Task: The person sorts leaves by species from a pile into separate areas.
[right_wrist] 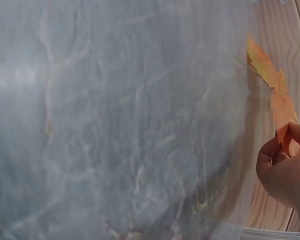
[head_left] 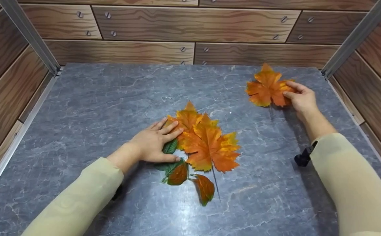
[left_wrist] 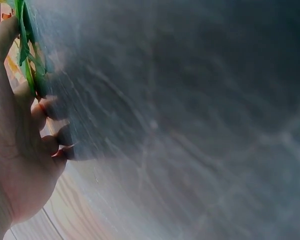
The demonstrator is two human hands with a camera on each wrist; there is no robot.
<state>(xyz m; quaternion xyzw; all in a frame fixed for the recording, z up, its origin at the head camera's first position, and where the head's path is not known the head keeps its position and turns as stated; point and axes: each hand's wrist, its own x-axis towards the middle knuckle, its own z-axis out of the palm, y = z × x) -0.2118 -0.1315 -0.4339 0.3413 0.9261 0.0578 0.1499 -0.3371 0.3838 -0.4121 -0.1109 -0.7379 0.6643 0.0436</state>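
In the head view my right hand [head_left: 303,98] pinches the right edge of an orange and yellow artificial maple leaf [head_left: 267,87] at the back right. Its thin stem points down toward the table. The right wrist view has the leaf [right_wrist: 282,107] edge-on between thumb and fingers. My left hand [head_left: 154,141] lies with spread fingers over the left side of a leaf cluster. Two overlapping orange maple leaves [head_left: 210,144] make up most of it. Green leaves [head_left: 170,147] show between thumb and fingers, and smaller brown-red leaves [head_left: 205,188] lie below.
A grey marbled tabletop [head_left: 111,91] spreads under everything. Wood-patterned panels [head_left: 193,24] stand at the back and both sides, with metal posts [head_left: 30,36] at the rear corners. A black device [head_left: 303,157] hangs at the right wrist.
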